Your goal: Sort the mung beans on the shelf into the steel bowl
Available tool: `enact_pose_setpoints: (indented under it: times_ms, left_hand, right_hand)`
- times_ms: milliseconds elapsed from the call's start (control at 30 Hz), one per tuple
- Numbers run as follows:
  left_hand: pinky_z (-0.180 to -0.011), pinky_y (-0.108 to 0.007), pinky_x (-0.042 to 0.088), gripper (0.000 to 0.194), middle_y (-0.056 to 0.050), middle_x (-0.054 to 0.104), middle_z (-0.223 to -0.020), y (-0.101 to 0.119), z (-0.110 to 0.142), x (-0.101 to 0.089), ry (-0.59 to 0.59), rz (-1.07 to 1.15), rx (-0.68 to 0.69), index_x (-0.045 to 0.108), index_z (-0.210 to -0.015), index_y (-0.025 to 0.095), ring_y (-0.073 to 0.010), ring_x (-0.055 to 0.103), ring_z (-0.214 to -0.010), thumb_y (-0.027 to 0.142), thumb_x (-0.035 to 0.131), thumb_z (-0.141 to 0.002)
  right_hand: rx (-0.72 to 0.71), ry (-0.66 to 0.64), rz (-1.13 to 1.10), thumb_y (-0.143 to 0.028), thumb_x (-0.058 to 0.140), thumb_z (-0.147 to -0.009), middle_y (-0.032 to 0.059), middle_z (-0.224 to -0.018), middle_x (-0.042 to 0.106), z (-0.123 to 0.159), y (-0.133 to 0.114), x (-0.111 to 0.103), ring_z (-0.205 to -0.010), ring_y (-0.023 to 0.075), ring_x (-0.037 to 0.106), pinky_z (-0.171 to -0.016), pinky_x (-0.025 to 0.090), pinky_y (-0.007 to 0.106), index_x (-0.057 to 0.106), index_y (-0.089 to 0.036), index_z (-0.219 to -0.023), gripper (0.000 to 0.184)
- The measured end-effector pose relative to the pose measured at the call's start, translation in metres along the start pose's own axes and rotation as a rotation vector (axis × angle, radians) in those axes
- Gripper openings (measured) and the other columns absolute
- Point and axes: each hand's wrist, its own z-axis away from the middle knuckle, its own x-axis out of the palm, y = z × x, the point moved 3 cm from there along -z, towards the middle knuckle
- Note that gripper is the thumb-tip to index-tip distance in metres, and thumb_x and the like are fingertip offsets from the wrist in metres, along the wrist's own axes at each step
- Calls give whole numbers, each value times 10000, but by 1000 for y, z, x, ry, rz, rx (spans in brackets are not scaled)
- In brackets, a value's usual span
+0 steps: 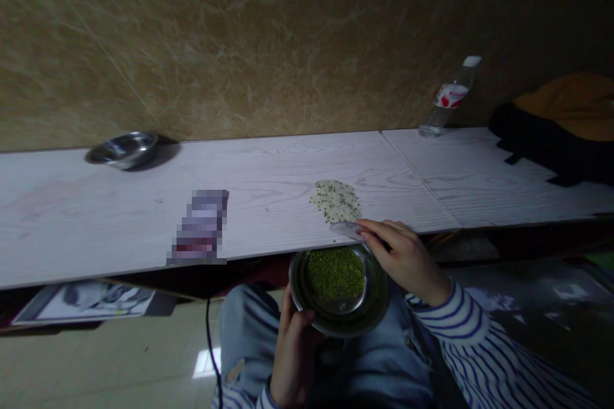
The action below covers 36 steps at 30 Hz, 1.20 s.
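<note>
My left hand (293,351) is closed on the left rim of a metal bowl (378,297), which sits above my lap just under the table's front edge. Green mung beans (334,273) cover much of the bowl's bottom. Between the fingers of my right hand (400,252) is a thin, clear plastic piece (346,229) whose exact kind I cannot make out. It lies low at the table edge, beside a pile of white grains mixed with green beans (336,200). A stray bean or two lies near the edge.
A second metal bowl (125,151) stands at the back left of the white wood-grain table (268,166). A blurred-out flat item (200,227) lies left of the pile. A clear water bottle (446,97) and a black and orange bag (559,121) are at the right. A dark cable (209,339) hangs below.
</note>
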Motion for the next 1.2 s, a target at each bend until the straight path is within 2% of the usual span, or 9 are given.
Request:
enact_pose_setpoints:
  times_ms: [233,400,533,867,1033,1200]
  left_hand:
    - [-851,-344,469,683,-44,512,-1340,-1,-1,-3,10,14,11,358,-1394,346,-246,516,-1122,166,535,-760]
    - [-855,-338,468,683,-33,508,-1352,-1,-2,-1,-2,17,3,351,-1395,361,-234,531,-1111,161,526,-765]
    - [-841,-332,473,669,-34,534,-1328,0,-1,-3,13,-14,8,367,-1387,364,-229,554,-1081,174,530,-767]
    - [-821,-350,484,662,-52,538,-1315,0,-3,-4,21,-4,-1,386,-1382,342,-242,556,-1067,185,537,-757]
    - [-844,-348,477,649,-43,553,-1292,0,-1,-3,12,-3,3,411,-1363,343,-225,568,-1040,167,541,-752]
    - [-855,-358,475,651,-45,541,-1317,2,-1,-1,4,-3,15,422,-1360,341,-255,538,-1114,178,547,-743]
  right_hand:
    - [-37,-52,-18,-204,501,-895,41,-903,706,7,-1,-2,-828,170,633,-781,494,345,628,-217,-1098,239]
    - [19,15,-15,-201,484,-899,59,-992,708,2,-7,2,-886,185,647,-823,512,364,608,-211,-1130,262]
    - [21,-3,-4,-190,473,-898,71,-1014,710,-2,-13,10,-886,193,659,-836,524,370,598,-187,-1156,287]
    - [97,92,69,-214,483,-883,90,-1037,710,0,11,-2,-905,221,675,-841,545,380,632,-174,-1127,289]
    - [89,95,61,-211,497,-880,94,-1039,708,-3,6,-2,-911,217,670,-850,536,375,629,-168,-1127,284]
    - [58,75,62,-195,482,-881,81,-1015,715,-4,0,3,-885,209,673,-823,542,378,628,-188,-1130,288]
